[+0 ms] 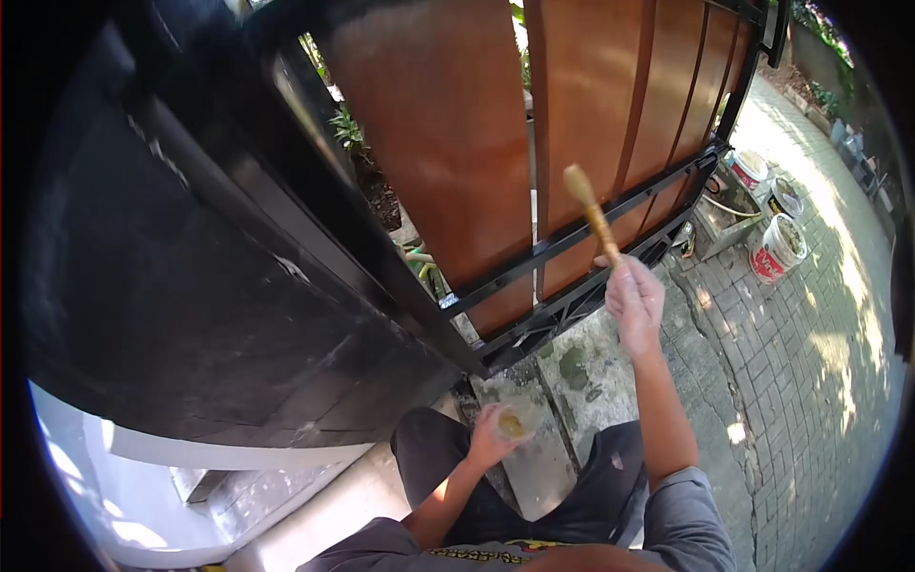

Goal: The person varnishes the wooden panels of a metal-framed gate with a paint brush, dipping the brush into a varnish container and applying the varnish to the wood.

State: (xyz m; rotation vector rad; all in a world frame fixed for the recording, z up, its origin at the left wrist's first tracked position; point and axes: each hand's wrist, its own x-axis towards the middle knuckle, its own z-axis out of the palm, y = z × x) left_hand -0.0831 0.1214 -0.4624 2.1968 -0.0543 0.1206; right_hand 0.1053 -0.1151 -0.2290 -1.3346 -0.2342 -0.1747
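right hand (634,303) grips a paintbrush (591,212) raised to the brown gate panel (448,143); left hand (486,443) wraps a small cup (516,421), which could tip and spill onto the concrete (583,367).

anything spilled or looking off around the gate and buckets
Nothing clearly spilled: cup in the left hand level, brush in the right hand raised, buckets upright. Only dark greenish blotches on the concrete below the gate stand out; stain or moss, cannot tell.

Found no readable text; noticed red print on the white bucket (777,250) at right of frame, too blurred to decipher.
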